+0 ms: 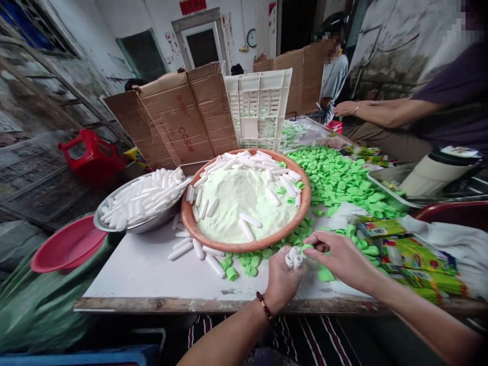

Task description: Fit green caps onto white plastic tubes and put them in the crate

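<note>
My left hand (282,277) is wrapped round several white plastic tubes (294,258), their open ends facing up. Close beside them, my right hand (337,254) pinches a green plastic cap (306,248) between thumb and fingers. Just beyond both hands sits a terracotta-coloured basin (244,247) of pale green powder (244,203). White tubes lie on the powder and along the basin's far rim. A heap of green caps (339,178) spreads over the table to the right of the basin, and a few more caps lie in front of it.
A metal bowl (141,228) heaped with white tubes stands left, above a pink basin (64,249). Cardboard (186,117) and a white crate (259,101) stand behind. Yellow-green packets (419,254) and a tumbler (434,170) are at right. Another person's arm (396,109) reaches in at right.
</note>
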`<state>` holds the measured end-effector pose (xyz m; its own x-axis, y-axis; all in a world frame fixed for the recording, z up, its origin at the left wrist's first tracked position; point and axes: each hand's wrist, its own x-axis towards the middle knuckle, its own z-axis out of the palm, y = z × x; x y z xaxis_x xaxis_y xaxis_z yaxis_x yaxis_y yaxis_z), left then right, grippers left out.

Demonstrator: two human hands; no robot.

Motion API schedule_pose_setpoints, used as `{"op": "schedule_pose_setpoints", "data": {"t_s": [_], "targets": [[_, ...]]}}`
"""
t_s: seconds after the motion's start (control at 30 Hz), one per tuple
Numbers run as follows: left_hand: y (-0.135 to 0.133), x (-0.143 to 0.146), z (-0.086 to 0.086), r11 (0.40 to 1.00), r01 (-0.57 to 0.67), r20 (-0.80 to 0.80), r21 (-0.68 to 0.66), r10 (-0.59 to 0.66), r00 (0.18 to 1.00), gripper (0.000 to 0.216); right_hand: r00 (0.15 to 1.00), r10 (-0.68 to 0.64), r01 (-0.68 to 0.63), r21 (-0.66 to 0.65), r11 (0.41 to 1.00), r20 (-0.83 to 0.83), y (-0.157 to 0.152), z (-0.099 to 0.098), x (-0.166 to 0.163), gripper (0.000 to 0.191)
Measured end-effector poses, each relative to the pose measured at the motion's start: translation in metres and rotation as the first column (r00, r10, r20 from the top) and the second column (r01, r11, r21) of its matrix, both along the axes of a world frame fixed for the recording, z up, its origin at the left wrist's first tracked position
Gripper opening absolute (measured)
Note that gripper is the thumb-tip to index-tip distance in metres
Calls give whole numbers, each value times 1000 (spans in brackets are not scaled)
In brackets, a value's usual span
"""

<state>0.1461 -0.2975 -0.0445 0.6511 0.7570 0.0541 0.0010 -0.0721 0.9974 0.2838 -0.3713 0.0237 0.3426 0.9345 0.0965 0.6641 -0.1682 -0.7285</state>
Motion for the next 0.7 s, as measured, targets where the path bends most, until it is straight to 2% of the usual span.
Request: {"op": "schedule_pose_setpoints", "data": {"t_s": [0.2, 0.3, 0.43, 0.5, 0.57, 0.63, 0.7], "targets": [[1, 1, -1, 996, -14, -69, 84, 20, 997, 15, 970, 76, -108, -131, 986, -232, 17, 8, 15, 17], [1, 1, 3, 996, -27, -72, 83, 33, 997, 15, 966, 103, -144, -165, 976, -236, 21, 9, 14, 17], [-2, -12, 7, 998, -55, -61, 44, 57, 996, 14, 969, 109, -154, -193, 969, -223, -1, -1, 23, 22], [-4, -23, 9, 993, -106, -50, 52, 109, 993, 14, 994, 71, -89, -245, 965, -82, -10, -6, 42, 29], [-6, -31, 11, 983, -143, -45, 116, 149, 988, 19, 980, -29, 81, -263, 961, 197, -2, -9, 68, 35], [-7, -35, 13, 970, -140, -54, 198, 153, 987, 25, 930, -132, 218, -226, 949, 343, 22, -11, 95, 35], [-7, -34, 14, 965, -123, -80, 232, 144, 986, 26, 903, -146, 259, -240, 936, 404, 54, -15, 117, 31]]}}
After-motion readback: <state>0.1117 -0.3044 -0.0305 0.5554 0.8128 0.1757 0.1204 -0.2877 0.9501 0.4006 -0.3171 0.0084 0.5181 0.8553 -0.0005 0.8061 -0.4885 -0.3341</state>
